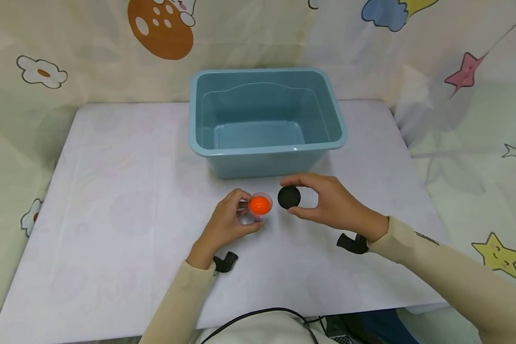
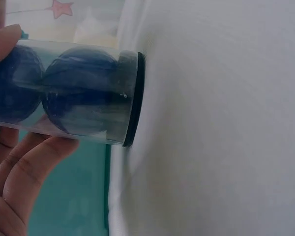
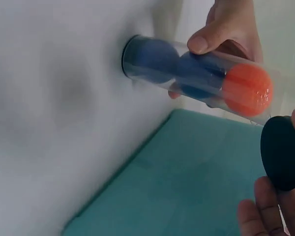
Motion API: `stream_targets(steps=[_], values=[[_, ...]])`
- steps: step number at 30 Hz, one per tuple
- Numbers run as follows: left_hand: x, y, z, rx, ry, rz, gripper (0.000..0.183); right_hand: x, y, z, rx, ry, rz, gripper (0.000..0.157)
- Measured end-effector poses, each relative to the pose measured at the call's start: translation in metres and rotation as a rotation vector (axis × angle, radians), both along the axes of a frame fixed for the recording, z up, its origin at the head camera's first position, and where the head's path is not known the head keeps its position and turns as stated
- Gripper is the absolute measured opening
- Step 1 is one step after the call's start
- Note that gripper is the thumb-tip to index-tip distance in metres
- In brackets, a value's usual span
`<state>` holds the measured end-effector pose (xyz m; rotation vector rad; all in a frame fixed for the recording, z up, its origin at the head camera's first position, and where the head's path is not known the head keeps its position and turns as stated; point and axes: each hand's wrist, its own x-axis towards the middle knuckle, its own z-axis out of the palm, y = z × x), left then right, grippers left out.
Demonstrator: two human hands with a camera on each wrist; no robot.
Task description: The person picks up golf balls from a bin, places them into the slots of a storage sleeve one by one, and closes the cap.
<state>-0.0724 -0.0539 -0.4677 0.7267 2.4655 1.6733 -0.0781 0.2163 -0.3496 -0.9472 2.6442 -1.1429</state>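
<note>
My left hand (image 1: pixel 229 217) grips a clear plastic tube (image 3: pixel 201 73) that stands upright, its dark base at the table. Two dark blue balls (image 2: pixel 81 88) fill its lower part, and an orange ball (image 1: pixel 260 205) sits on top, just inside the open upper end. Between the thumb and fingers of my right hand (image 1: pixel 328 200) is a round black lid (image 1: pixel 289 197), pinched by its edge. The lid is beside the tube's open end, with a small gap between them in the head view.
Behind the hands stands a light blue plastic basin (image 1: pixel 258 162) on the white-covered table (image 1: pixel 112 229). A patterned cloth (image 1: pixel 258 38) hangs behind and at both sides. A black cable (image 1: pixel 275 309) loops at the front edge.
</note>
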Motion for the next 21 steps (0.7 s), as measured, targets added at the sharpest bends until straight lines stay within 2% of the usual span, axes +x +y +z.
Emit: stream_targets(steps=[12, 21], values=[[0.002, -0.005, 0.005, -0.037, -0.036, -0.007, 0.053, -0.019, -0.024, 0.016, 0.124, 0.015, 0.126, 0.049], [0.002, -0.007, 0.003, -0.036, -0.034, -0.016, 0.053, -0.026, -0.039, 0.028, 0.201, 0.037, 0.178, 0.040]])
